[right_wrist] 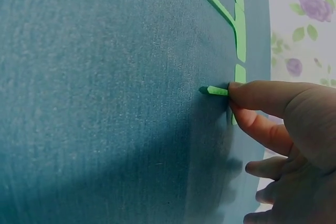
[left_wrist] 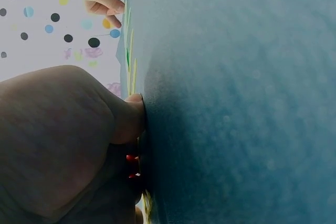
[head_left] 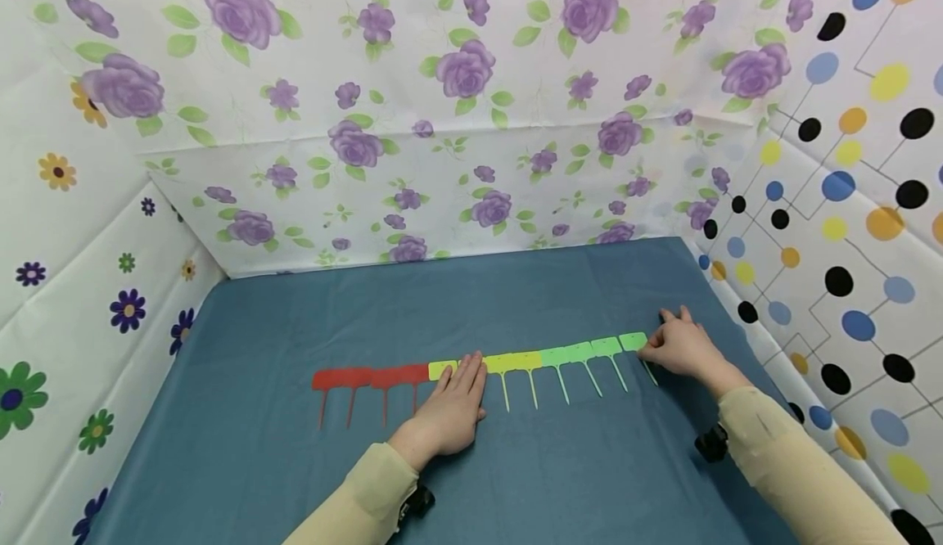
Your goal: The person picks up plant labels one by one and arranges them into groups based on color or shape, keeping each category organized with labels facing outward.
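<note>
T-shaped plastic plant labels lie side by side in one long row: red labels [head_left: 372,378] at the left, yellow labels [head_left: 516,361] in the middle, green labels [head_left: 567,354] toward the right. Across the yellow part rests my left hand [head_left: 451,404], fingers straight and covering some of the labels. My right hand [head_left: 681,347] pinches the last green label [right_wrist: 240,73] between thumb and index finger near its head. A narrow gap separates that label from the neighbouring green one [right_wrist: 240,32]. Its thin stem [right_wrist: 216,91] points toward the near side, like the others.
A blue cloth [head_left: 258,479] covers the table. Behind it hangs a white sheet with purple roses [head_left: 464,70]; a flower-print sheet [head_left: 81,283] stands at the left and a dotted sheet [head_left: 847,226] at the right, close beyond my right arm.
</note>
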A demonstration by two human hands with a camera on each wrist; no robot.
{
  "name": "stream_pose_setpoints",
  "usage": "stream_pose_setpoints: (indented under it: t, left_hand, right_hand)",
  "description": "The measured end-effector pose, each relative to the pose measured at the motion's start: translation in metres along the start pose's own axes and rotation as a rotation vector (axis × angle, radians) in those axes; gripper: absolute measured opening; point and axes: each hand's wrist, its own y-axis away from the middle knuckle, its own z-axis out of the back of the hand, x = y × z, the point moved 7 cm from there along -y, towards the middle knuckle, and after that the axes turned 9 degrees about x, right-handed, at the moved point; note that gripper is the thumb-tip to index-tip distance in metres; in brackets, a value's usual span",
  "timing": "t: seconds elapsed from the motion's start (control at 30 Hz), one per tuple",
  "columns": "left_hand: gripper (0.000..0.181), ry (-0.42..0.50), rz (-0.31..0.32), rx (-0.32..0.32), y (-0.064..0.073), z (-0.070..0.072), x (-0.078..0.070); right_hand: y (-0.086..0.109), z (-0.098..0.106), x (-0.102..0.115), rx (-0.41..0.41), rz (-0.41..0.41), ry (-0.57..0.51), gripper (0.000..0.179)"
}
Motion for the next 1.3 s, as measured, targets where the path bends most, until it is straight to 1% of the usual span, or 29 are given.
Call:
stream_pose_setpoints:
  t: [0.43, 0.6, 0.73, 0.83, 1.07, 1.3]
  left_hand:
    - [0.067, -0.023, 0.004, -0.002, -0.001, 0.002, -0.003]
    - [0.068, -0.031, -0.006, -0.001, -0.003, 0.003, -0.003]
    - [0.068, -0.066, -0.017, -0.009, -0.002, 0.008, -0.005]
    - [0.067, -0.085, -0.024, -0.016, 0.000, 0.013, -0.005]
    - [0.057, -0.060, -0.050, -0.039, -0.001, 0.023, -0.001]
    - [0.046, -0.059, -0.073, -0.085, -0.009, 0.030, 0.006]
  right_hand:
    - [0.007, 0.002, -0.005, 0.000, 0.001, -0.047, 0.036]
    - [0.008, 0.001, -0.009, -0.010, -0.032, -0.076, 0.034]
    - [0.008, 0.002, -0.011, -0.020, -0.054, -0.080, 0.041]
    - [0.010, 0.003, -0.012, -0.025, -0.058, -0.077, 0.044]
    - [0.011, 0.006, -0.014, -0.031, -0.059, -0.080, 0.040]
    - [0.012, 0.008, -0.015, -0.037, -0.054, -0.089, 0.038]
